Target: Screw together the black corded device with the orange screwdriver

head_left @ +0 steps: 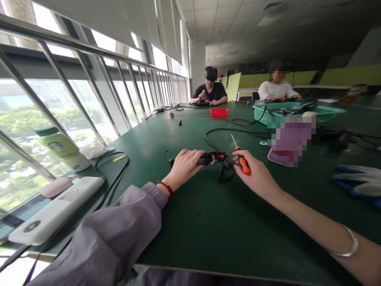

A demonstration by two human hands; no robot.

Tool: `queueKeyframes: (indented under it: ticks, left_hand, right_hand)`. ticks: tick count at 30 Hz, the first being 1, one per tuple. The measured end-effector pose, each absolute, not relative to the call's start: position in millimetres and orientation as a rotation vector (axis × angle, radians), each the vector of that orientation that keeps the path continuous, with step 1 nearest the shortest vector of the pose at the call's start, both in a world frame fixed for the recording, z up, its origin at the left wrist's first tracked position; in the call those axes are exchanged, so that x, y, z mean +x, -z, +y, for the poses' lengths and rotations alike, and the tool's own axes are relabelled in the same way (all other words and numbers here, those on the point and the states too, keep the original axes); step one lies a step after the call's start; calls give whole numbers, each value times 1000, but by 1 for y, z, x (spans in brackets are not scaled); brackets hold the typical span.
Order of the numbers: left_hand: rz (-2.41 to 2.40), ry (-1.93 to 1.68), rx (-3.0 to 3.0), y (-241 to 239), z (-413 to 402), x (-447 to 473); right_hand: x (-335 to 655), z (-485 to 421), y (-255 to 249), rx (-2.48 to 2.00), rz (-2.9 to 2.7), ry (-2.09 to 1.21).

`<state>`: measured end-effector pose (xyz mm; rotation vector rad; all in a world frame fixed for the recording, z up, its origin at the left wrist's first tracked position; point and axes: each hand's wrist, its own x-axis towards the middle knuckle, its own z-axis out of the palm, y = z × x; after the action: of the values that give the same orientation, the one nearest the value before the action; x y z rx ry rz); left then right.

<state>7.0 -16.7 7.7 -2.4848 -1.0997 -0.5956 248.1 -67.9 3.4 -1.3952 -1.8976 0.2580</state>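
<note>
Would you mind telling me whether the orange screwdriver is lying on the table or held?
Held: the right hand grips the screwdriver by its handle, shaft angled upward.

Open-plan office floor used as a workshop. A long green table point(190, 222) stretches away from the left hand point(184, 165), strewn with cables point(223, 129) and a teal basket point(330, 112). Left of that hand runs a wall of windows point(74, 107) behind railings. Far beyond the right hand point(256, 176), a person in black point(210, 92) and a person in white point(276, 90) sit working before green partitions point(342, 75), under ceiling tiles point(226, 28).
</note>
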Motion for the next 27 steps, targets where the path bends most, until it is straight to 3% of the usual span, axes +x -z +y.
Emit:
queueKeyframes:
  ticks: [9, 12, 17, 27]
  left_hand:
    - [-1087, 606, -2645, -11, 4, -5]
    - [-1487, 724, -2332, -18, 18, -48]
    - [-1846, 433, -2209, -6, 32, -116]
    - [-1653, 154, -2446, 1, 43, -108]
  right_hand:
    - [241, -69, 1, -1565, -2133, -374]
    - [241, -71, -2, -1589, -2155, -374]
    - [244, -72, -5, -1555, -2208, -368]
    - [243, -72, -6, -1555, -2237, -364]
